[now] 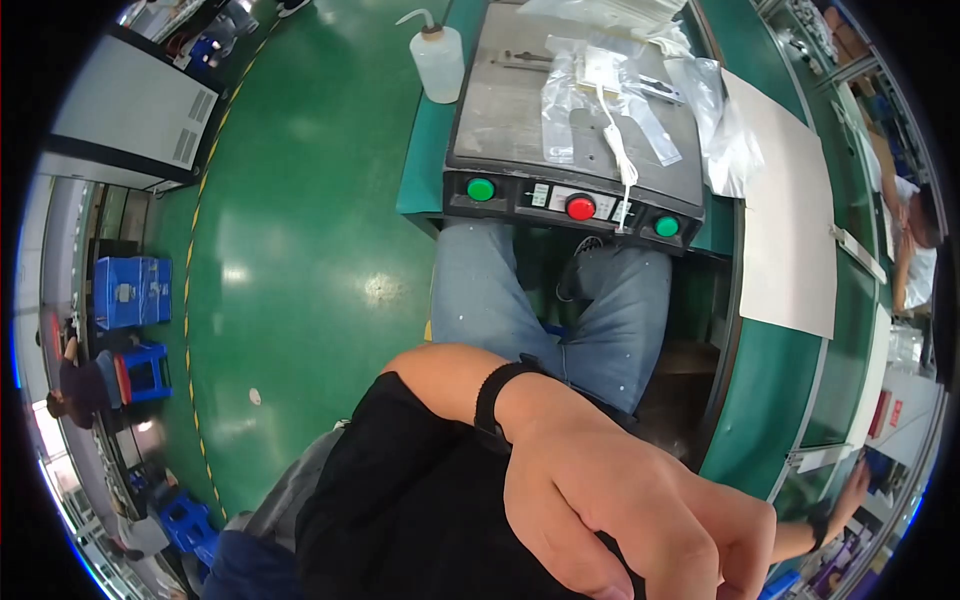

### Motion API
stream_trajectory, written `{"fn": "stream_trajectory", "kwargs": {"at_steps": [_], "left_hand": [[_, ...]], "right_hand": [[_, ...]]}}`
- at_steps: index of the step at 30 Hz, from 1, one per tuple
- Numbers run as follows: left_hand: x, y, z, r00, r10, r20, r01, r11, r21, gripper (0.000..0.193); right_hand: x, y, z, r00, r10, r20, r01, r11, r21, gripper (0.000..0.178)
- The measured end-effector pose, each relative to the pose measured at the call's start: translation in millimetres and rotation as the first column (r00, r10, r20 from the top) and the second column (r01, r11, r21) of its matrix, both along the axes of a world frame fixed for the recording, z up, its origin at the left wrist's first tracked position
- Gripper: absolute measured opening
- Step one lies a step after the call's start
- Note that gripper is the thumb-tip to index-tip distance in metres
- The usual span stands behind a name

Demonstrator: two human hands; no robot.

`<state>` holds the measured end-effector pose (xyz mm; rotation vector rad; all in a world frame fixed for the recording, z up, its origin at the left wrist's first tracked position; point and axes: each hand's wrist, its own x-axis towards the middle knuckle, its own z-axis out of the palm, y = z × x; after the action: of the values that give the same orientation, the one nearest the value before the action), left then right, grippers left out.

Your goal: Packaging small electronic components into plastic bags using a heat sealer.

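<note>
Machine (505, 120): landmark, a flat, scuffed grey metal top in a black housing; two round green buttons (480, 189) and a domed red button (580, 207) along its front. Bag (557, 130): clear, glossy, wrinkled film, laid on the machine. Cable (617, 150): white, smooth, gathered in a bundle, running over the bag to the machine's front edge. Bottle (437, 70): squat translucent plastic, bent spout, left of the machine. Sheet (790, 230): pale, flat, matte, right of the machine. Jeans (480, 290): faded denim, just under the machine's front. Left hand (640, 510): nearer the wearer than the machine, well apart from it, ribbed black strap (490, 405) at the wrist, fingers curled; contents cannot be told. Right hand (850, 495): far right of the machine, small in view; grip cannot be told.
</note>
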<state>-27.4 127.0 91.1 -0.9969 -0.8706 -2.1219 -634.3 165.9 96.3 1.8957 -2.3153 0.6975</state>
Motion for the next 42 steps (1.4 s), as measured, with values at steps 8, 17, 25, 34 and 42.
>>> {"fn": "stream_trajectory", "kwargs": {"at_steps": [8,17,25,34,42], "left_hand": [[15.7,-35.5,-12.5,0.909,0.337,-0.246,-0.41,0.831,-0.376,0.039],[88.7,-7.2,-119.8,-0.038,0.899,0.436,-0.773,0.25,-0.583,0.013],[79.9,-62.2,-140.2,-0.27,0.792,0.548,-0.669,0.255,-0.698,0.009],[81.0,-164.7,-140.0,-0.649,0.761,0.007,-0.226,-0.184,-0.957,0.008],[78.5,-181.3,-157.8,-0.683,0.714,-0.154,-0.08,-0.283,-0.956,0.015]], "right_hand": [[336.7,-229.3,-54.3,0.601,0.591,0.539,-0.766,0.617,0.178,0.025],[479.5,-291.2,-121.3,0.635,0.722,0.274,-0.738,0.462,0.491,0.035],[377.5,-210.9,-40.3,0.221,0.454,0.863,-0.768,0.626,-0.133,0.021],[137.9,125.9,30.6,0.935,-0.102,0.34,0.162,0.975,-0.153,0.028],[-229.6,252.6,-41.3,0.768,-0.573,-0.286,0.636,0.733,0.242,0.041]]}}
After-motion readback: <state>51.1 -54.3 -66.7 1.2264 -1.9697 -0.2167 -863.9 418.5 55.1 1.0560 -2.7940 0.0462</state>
